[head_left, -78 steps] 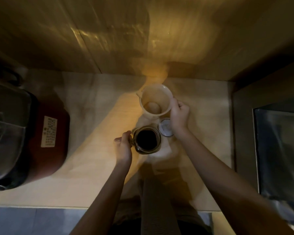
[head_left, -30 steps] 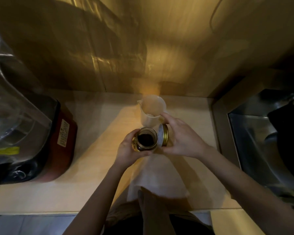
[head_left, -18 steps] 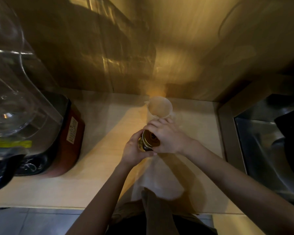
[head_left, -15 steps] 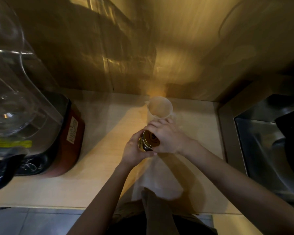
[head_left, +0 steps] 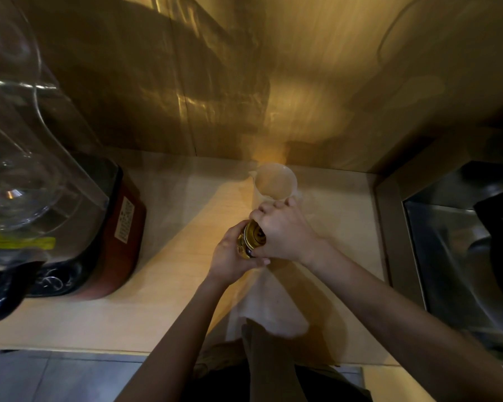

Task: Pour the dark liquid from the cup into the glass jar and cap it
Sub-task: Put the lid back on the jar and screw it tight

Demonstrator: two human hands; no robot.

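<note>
You are standing at a pale wooden desk (head_left: 169, 309) lit in warm yellow, with a glossy golden-brown wall panel (head_left: 302, 76) rising behind it and grey floor tiles (head_left: 55, 378) showing below its front edge. To your left sits one red-based blender with a clear plastic jug (head_left: 70, 216); to your right one steel sink basin (head_left: 459, 256) is sunk into the surface. One pale plastic cup with a pouring lip (head_left: 276, 181) stands upright near the wall, just beyond your knuckles. One small glass jar (head_left: 242, 246) is held above the desk between both hands, tilted toward your left. Your left hand (head_left: 230, 256) is wrapped tight around the jar's body. Your right hand (head_left: 285, 230) is clamped over the one gold metal lid (head_left: 254, 236), which sits on the jar's mouth. The jar's contents are hidden by your fingers and the lid. A pale cloth or sheet (head_left: 267, 309) lies on the desk under your forearms.
</note>
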